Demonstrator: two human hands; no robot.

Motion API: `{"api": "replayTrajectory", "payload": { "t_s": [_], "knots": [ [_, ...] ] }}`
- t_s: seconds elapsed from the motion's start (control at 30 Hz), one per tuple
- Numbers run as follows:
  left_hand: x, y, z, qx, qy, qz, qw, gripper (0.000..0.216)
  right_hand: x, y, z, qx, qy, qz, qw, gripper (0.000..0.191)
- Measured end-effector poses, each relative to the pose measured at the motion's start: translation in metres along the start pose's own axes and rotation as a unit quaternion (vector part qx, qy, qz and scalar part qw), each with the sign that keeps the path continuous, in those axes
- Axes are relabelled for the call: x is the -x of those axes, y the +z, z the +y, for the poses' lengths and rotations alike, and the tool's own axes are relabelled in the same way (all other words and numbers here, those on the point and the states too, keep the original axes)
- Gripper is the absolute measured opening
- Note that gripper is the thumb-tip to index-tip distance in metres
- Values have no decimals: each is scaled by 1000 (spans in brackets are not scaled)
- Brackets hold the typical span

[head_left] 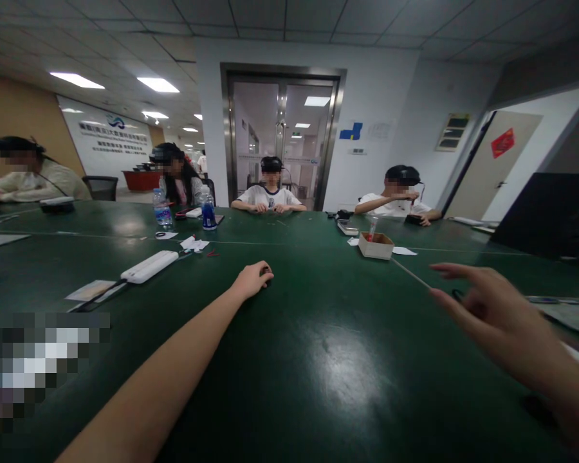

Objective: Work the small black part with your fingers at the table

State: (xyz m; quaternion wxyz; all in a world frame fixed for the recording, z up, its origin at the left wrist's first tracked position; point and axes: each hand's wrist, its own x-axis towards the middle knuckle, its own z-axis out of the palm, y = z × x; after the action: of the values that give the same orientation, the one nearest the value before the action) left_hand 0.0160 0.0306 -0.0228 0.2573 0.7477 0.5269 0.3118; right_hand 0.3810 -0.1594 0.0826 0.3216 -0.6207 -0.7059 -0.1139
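Note:
My left hand (251,281) rests low over the middle of the green table, its fingers curled in toward the thumb. Something small and dark shows between the fingertips; its kind is too small to tell. On the right, my right hand (495,308) is held above the table, slightly blurred. Its index finger and thumb point left with a gap between them, and nothing is visible in that gap. Just behind the right thumb a thin dark curved thing (457,294) shows partly. A small open box (375,249) stands beyond the right hand, to its left.
A white power strip (149,267) lies on the green table (289,373) at left, near paper scraps (193,244). Two bottles, one clear (162,209) and one blue (208,212), stand farther back. A dark monitor (550,215) is at right. Several people sit around the table.

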Motion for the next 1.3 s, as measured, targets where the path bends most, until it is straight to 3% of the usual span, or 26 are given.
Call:
{"api": "replayTrajectory", "payload": {
  "t_s": [0.07,0.13,0.23,0.33,0.43,0.57,0.67,0.77,0.9,1.17,1.3],
  "knots": [
    [-11,8,0,1,-12,22,1000,17,-36,33,-40,-99,-30,-94,990,33],
    [-17,18,3,4,-31,46,998,19,-65,81,-62,-185,-37,-200,962,28],
    [-18,34,7,9,-33,89,995,22,-92,161,-80,-258,45,-347,901,20],
    [-16,44,6,19,7,94,995,20,-103,225,-97,-278,92,-375,880,26],
    [-18,43,-4,63,17,113,991,17,-110,257,-117,-322,81,-347,877,31],
    [-27,33,-19,216,-21,151,964,16,-116,266,-130,-390,102,-358,842,31],
    [-32,30,-23,332,-31,155,930,19,-113,269,-128,-489,124,-333,796,23],
    [-32,31,-22,375,-24,117,919,19,-106,273,-119,-583,148,-299,741,14],
    [-26,30,-18,387,-17,55,920,20,-100,274,-107,-644,185,-276,690,16],
    [-18,28,-13,400,-40,37,915,20,-97,268,-99,-692,192,-231,656,28],
    [-21,29,-15,375,-50,45,925,15,-96,269,-97,-708,196,-231,637,24]
  ]
}}
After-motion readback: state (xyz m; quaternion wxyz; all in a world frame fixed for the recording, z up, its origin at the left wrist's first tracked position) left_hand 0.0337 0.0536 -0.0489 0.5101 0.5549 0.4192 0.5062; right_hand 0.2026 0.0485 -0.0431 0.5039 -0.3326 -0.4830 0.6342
